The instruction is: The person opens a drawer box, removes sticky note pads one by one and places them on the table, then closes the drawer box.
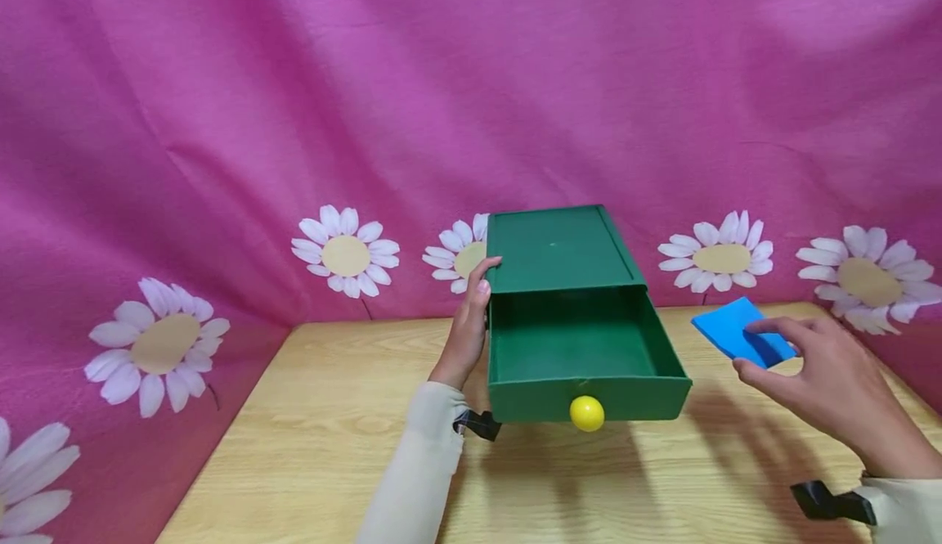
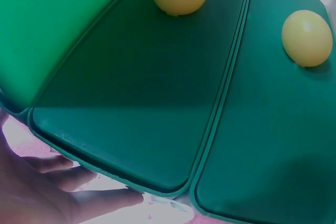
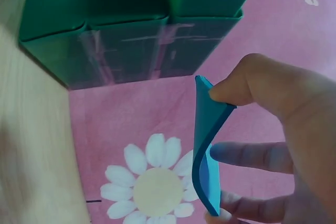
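Note:
A green drawer unit (image 1: 559,249) stands on the table with its top drawer (image 1: 589,399) pulled out. The drawer's inside is bare, and a yellow knob (image 1: 586,413) sits on its front. My left hand (image 1: 465,327) rests against the unit's left side, fingertips at the top edge. In the left wrist view, the straight fingers of that hand (image 2: 58,187) lie along the unit's side. Right of the drawer, my right hand (image 1: 839,372) pinches a blue sticky-note pad (image 1: 736,327) above the table. The right wrist view shows the pad (image 3: 202,145) bent between thumb and fingers.
Lower drawers with yellow knobs (image 2: 307,38) show below the pulled-out one in the left wrist view. A pink cloth (image 1: 471,102) with white daisies hangs behind and beside the wooden table (image 1: 309,446). Clear tape (image 3: 157,51) runs across the unit's side.

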Motion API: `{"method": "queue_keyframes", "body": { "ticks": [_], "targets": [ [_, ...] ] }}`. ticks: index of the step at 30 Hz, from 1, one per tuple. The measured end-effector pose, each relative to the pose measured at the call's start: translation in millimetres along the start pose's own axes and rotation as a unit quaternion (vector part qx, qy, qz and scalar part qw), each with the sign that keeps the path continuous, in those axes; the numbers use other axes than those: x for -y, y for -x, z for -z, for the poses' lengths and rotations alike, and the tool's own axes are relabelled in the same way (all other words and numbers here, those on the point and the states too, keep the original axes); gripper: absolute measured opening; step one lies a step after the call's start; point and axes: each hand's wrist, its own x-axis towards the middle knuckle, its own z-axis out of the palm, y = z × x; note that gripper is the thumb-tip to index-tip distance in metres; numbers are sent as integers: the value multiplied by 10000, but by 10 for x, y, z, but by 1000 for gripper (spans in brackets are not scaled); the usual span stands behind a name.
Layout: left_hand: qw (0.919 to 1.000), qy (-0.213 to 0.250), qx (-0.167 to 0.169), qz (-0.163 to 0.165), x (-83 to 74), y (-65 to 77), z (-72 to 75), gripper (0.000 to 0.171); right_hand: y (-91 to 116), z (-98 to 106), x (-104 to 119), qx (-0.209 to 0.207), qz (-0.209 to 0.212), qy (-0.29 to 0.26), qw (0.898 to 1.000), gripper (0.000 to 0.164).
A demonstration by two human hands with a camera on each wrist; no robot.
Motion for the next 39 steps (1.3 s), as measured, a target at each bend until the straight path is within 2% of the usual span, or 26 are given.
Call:
{"method": "queue_keyframes", "body": {
  "ticks": [9, 16, 19, 21, 27, 29, 35, 39],
  "targets": [
    [9996, 284, -3, 90, 30, 41, 44, 48, -25, -47, -92, 345, -468, 321, 9978, 70],
    [9994, 300, 81, 119, 16, 81, -8, 48, 44, -79, -222, 185, -464, 430, 9978, 68],
    [9994, 290, 66, 160, 34, 86, -10, 48, 50, -130, -271, 269, -549, 385, 9974, 69],
    [9996, 270, 20, 125, 84, 74, -9, 47, 49, -172, -308, 309, -596, 339, 9972, 69],
    [9999, 140, -66, -17, 376, -13, -6, 47, 50, -246, -413, 465, -762, 289, 9956, 72],
    [9999, 93, -108, -6, 403, -37, 1, 48, 29, -259, -434, 571, -862, 303, 9942, 73],
    [9999, 77, -66, -25, 363, -83, 22, 47, -33, -275, -502, 940, -1152, 374, 9882, 75],
    [9999, 129, 21, 28, 172, -35, 10, 48, -17, -300, -577, 1281, -1321, 355, 9823, 79]
  ]
}}
